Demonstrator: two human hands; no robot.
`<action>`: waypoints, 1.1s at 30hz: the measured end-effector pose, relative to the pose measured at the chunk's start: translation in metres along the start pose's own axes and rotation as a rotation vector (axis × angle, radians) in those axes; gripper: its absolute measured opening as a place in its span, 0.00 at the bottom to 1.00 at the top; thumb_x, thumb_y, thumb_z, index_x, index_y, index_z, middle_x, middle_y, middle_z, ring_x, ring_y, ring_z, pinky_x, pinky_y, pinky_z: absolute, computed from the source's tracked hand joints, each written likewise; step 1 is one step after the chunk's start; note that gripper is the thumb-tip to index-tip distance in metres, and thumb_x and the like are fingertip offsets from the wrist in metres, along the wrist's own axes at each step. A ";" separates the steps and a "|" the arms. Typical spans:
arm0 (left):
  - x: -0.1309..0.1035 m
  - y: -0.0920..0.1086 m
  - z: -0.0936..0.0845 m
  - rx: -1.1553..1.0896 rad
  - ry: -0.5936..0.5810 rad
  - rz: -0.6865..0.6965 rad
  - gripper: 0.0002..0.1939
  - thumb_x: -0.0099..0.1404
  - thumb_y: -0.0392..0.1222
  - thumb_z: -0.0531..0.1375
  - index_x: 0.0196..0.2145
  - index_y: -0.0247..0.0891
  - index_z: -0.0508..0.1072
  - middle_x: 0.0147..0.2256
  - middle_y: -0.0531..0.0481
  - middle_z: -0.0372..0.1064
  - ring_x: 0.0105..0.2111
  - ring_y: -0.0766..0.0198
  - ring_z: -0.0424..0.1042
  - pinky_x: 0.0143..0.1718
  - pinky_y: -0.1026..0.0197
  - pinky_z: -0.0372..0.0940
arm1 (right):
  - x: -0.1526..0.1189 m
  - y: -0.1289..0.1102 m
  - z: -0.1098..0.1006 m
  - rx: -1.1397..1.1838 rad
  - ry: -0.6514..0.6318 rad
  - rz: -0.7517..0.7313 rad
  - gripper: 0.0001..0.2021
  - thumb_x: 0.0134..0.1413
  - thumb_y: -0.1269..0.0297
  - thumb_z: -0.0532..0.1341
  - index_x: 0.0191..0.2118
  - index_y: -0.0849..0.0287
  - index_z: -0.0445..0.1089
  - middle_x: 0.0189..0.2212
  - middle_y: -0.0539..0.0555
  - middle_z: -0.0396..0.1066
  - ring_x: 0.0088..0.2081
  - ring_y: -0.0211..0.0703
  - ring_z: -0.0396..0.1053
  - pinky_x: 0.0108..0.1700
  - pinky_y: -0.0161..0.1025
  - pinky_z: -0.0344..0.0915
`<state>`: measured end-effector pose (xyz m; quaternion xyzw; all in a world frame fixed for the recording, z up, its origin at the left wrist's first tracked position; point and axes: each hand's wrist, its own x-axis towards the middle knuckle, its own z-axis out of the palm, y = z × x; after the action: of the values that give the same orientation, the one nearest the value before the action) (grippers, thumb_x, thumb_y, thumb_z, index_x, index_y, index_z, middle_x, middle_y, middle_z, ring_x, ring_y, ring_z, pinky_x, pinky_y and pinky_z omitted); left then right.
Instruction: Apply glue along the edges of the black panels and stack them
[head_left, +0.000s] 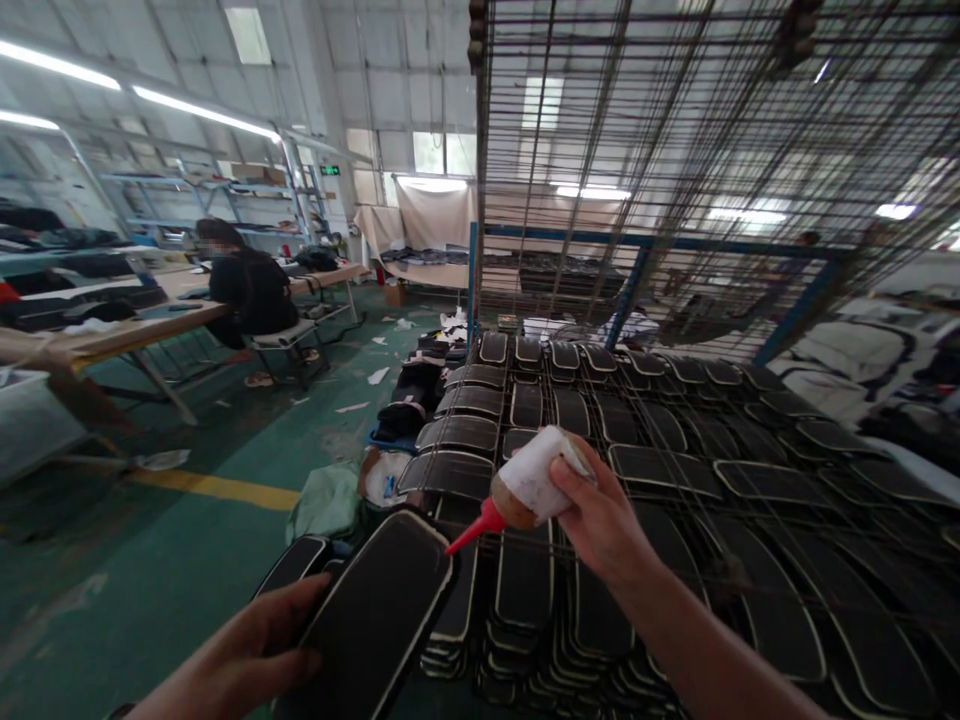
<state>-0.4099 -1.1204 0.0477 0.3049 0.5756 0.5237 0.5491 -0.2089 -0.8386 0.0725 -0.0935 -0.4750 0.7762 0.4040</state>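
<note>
My left hand (259,645) grips a long black panel (379,620) with rounded corners by its left edge, thumb on the near face. A pale line, which looks like glue, runs along the panel's rim. In my right hand (600,500) is a squeeze bottle (536,480) wrapped in white, tilted down to the left. Its red nozzle (476,525) points at the panel's upper right corner, at or very near the pale line; I cannot tell if it touches. Behind the left hand, another black panel (292,562) shows in part.
Many similar panels (525,585) lie in rows on a wire rack (630,270) in front and to the right. A green cloth (326,505) and a bin of scraps (386,480) stand on the floor. At left, a seated person (251,285) works at a table (172,312).
</note>
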 end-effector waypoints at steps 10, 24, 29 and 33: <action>0.008 -0.009 -0.004 -0.174 -0.035 0.000 0.23 0.61 0.37 0.63 0.53 0.55 0.76 0.51 0.52 0.78 0.49 0.45 0.76 0.53 0.46 0.67 | -0.008 0.020 -0.008 0.102 0.208 -0.020 0.17 0.47 0.58 0.78 0.42 0.55 0.78 0.34 0.50 0.72 0.35 0.39 0.66 0.36 0.28 0.68; 0.007 0.004 0.014 -0.346 0.009 -0.053 0.20 0.59 0.34 0.65 0.50 0.44 0.78 0.46 0.44 0.80 0.42 0.47 0.79 0.44 0.48 0.73 | -0.030 0.031 0.005 0.083 0.253 0.013 0.19 0.46 0.56 0.78 0.43 0.55 0.77 0.36 0.52 0.73 0.36 0.41 0.68 0.35 0.31 0.70; 0.007 0.011 0.021 -0.390 0.118 -0.060 0.18 0.57 0.32 0.67 0.45 0.42 0.80 0.44 0.45 0.81 0.41 0.49 0.80 0.42 0.51 0.74 | -0.039 0.037 0.009 0.061 0.238 0.034 0.19 0.46 0.56 0.78 0.44 0.53 0.77 0.37 0.52 0.73 0.37 0.43 0.68 0.36 0.33 0.70; 0.009 0.013 0.021 -0.422 0.182 -0.077 0.18 0.55 0.30 0.67 0.45 0.40 0.80 0.42 0.44 0.82 0.38 0.49 0.81 0.40 0.51 0.75 | -0.045 0.042 0.012 0.045 0.225 0.071 0.22 0.47 0.55 0.77 0.47 0.52 0.75 0.41 0.54 0.74 0.40 0.48 0.70 0.39 0.38 0.70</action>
<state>-0.3945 -1.1030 0.0599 0.1125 0.5116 0.6366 0.5660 -0.2077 -0.8883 0.0342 -0.1877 -0.4055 0.7852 0.4288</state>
